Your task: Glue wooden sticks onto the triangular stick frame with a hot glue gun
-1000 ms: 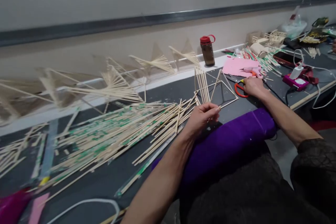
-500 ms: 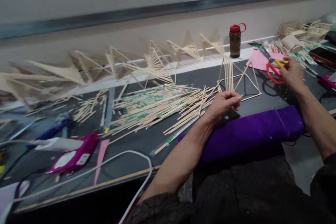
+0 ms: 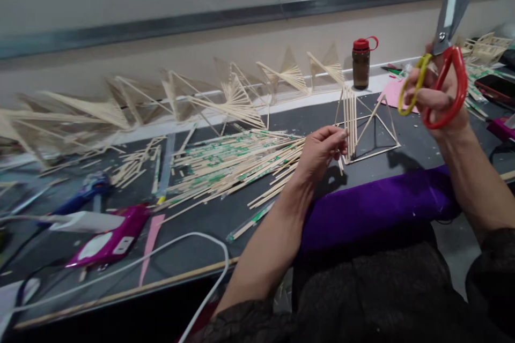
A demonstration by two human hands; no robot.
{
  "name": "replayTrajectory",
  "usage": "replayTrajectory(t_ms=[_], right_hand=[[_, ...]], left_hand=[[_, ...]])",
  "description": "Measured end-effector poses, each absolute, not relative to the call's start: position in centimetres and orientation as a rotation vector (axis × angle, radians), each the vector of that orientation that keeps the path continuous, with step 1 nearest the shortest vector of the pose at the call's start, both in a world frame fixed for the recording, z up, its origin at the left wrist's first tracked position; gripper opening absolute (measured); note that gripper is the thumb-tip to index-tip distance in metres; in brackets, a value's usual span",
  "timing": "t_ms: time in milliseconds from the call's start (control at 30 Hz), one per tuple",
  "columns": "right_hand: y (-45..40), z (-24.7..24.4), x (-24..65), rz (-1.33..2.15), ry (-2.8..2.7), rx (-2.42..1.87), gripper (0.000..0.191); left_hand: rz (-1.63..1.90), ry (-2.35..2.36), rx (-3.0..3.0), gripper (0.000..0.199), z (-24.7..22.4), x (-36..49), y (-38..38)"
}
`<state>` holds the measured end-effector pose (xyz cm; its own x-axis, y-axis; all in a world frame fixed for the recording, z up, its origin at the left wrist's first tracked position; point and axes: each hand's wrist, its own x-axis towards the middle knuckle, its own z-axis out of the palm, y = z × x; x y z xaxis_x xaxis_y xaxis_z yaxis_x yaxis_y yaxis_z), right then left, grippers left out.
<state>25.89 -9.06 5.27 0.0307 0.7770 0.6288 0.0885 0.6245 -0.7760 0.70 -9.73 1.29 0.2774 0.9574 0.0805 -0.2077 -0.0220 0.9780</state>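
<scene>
My right hand (image 3: 436,94) is raised at the right, its fingers through the yellow and red handles of a pair of scissors (image 3: 443,37). The blades point up and are slightly apart. My left hand (image 3: 324,150) is closed in a pinch beside a wooden stick frame (image 3: 372,118) on the table. A thin wooden stick (image 3: 341,165) pokes down below its fingertips; most of it is hidden by the hand. Several parallel sticks form one slanted face of the frame, and thin bars make triangles on its right. A purple cloth roll (image 3: 382,206) lies under my forearms.
Loose sticks in green-printed wrappers (image 3: 225,163) cover the middle of the table. Finished stick models (image 3: 237,99) line the wall beside a red-capped bottle (image 3: 361,64). At left are a blue glue gun (image 3: 86,193), a magenta power strip (image 3: 110,236) and a white cable (image 3: 193,235).
My right hand has lifted the scissors off the pink sheet and turned the blades upward. My left hand has moved left and slightly up, to the near left side of the frame.
</scene>
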Motion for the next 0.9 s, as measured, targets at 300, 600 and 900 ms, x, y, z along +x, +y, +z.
replayTrajectory(t_ms=[300, 600, 900], right_hand=[[-11.1, 4.9, 20.9, 0.534, -1.998, -1.026, 0.082], [-12.9, 4.0, 20.9, 0.475, -2.22, -1.188, 0.072], [-13.2, 3.3, 20.2, 0.404, -2.312, -1.107, 0.077]], left_hand=[[1.445, 0.828, 1.214, 0.022, 2.6, -1.5, -8.6], [1.518, 0.811, 1.306, 0.016, 2.1, -1.0, -9.0], [1.503, 0.801, 1.282, 0.024, 2.4, -0.9, -9.3]])
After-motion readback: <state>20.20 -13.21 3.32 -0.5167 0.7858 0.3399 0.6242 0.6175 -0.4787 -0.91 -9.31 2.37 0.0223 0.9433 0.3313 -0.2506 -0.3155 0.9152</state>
